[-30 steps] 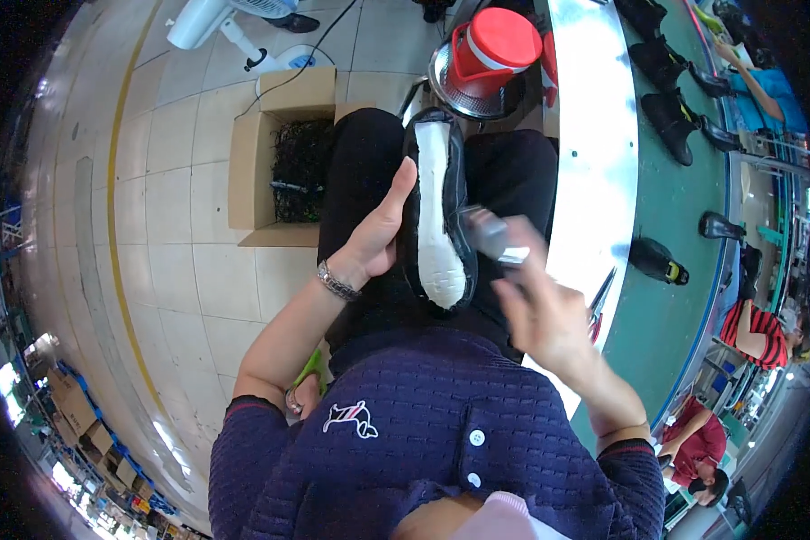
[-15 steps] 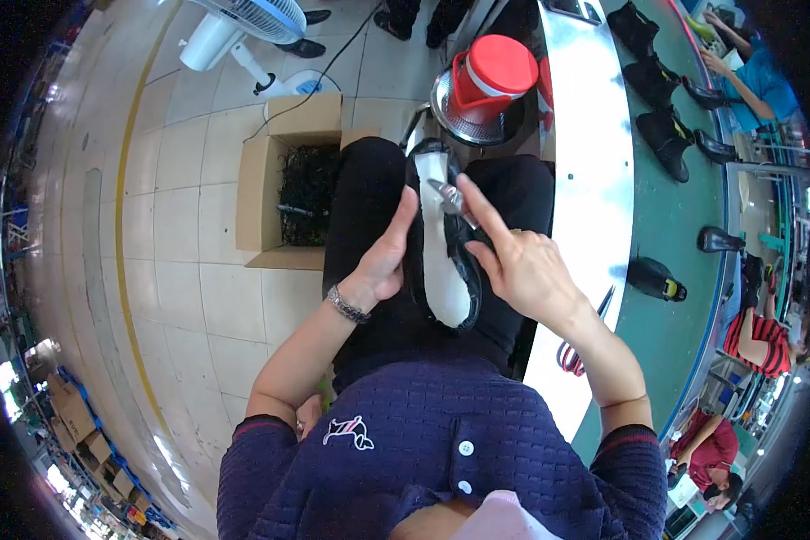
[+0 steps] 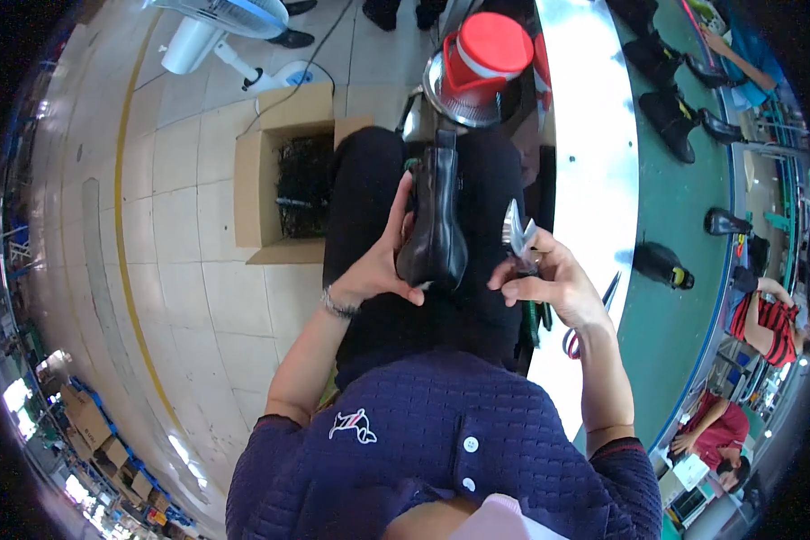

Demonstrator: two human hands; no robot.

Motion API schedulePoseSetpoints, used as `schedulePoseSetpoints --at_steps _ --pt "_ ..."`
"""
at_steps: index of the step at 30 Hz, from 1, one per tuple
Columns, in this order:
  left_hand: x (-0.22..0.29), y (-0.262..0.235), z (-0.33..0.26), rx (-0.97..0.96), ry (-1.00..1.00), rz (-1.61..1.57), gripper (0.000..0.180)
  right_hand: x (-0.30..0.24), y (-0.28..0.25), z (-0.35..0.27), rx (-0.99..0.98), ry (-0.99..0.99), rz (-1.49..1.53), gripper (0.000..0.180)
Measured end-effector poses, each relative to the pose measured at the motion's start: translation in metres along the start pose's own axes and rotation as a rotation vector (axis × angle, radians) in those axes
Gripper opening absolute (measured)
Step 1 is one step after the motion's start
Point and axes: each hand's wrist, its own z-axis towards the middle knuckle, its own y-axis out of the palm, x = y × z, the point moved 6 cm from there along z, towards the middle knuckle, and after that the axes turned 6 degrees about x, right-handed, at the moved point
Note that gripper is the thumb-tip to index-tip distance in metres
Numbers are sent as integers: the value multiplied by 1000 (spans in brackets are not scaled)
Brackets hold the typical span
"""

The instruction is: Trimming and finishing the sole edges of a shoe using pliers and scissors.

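Note:
A black leather shoe (image 3: 436, 220) stands over my lap, its dark, glossy outer face toward me and its wide end nearest me. My left hand (image 3: 378, 265) grips it from the left, the thumb near the wide end and the fingers partly behind it. To the right of the shoe and apart from it, my right hand (image 3: 558, 283) holds metal pliers (image 3: 516, 236) with their jaws pointing up. Green handles show below that palm. The shoe's underside is turned out of sight.
A cardboard box (image 3: 252, 189) with dark scraps stands on the floor at left. Ahead is a red lidded bucket (image 3: 493, 45). Along my right run a metal bench (image 3: 589, 180) with scissors (image 3: 569, 342) and a green conveyor (image 3: 670, 207) bearing shoes. A fan (image 3: 189, 45) stands far left.
The shoe has been turned over, so its white underside no longer shows. My right hand has drawn the pliers away from it, to the right and nearer me.

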Motion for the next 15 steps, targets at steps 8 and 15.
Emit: schedulePoseSetpoints --at_steps 8,15 --pt "4 9 -1 19 -172 -151 141 42 13 -15 -124 224 -28 37" --pt "8 25 6 260 -201 86 81 48 29 -21 -213 287 -181 46"
